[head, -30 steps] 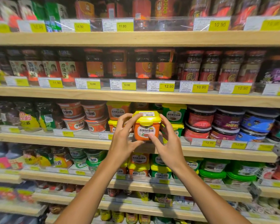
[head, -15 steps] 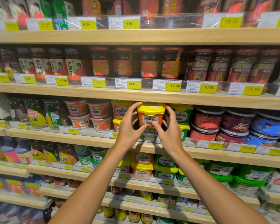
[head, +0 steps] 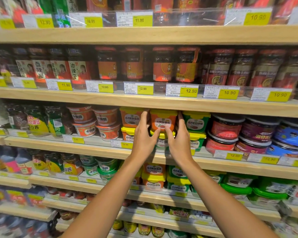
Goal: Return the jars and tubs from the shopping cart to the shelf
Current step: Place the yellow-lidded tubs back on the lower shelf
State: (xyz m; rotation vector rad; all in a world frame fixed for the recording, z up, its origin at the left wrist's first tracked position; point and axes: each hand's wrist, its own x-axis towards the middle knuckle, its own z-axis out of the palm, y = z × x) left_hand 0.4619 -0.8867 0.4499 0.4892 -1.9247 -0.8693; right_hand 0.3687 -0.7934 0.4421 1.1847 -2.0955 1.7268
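Shelving unit [head: 144, 102]: light wooden boards in several tiers, each fronted by a clear rail carrying yellow price tags [head: 190, 91]; it fills the whole view.
Upper tiers: dark sauce jars [head: 162, 66] with red and orange labels stand in rows on the second board from the top; packets and bottles above them are cut off by the frame.
Middle tier, right: round tubs [head: 225, 127] with red, purple and blue labels, stacked two high.
Middle tier, left: green and yellow pouches [head: 36, 122], then round orange cups [head: 83, 122] stacked two high.
Lower tiers: orange, green and yellow-lidded tubs, partly hidden behind the forearms; the lowest rows are blurred.
Orange tub [head: 163, 121]: square, yellow lid, white oval label; it sits on the middle tier on top of a yellow-lidded tub [head: 162, 139], between an orange neighbour [head: 130, 118] on the left and a green tub [head: 195, 121] on the right, just under the board above.
Left hand [head: 144, 134]: grip narrow, holding the orange tub; fingers run up its left side, thumb touches its lower front edge.
Right hand [head: 178, 136]: grip narrow, holding the same tub; fingers run up its right side, thumb meets the lower front edge close to the other thumb.
Forearms: bare, reaching up from the bottom of the view and converging at the tub.
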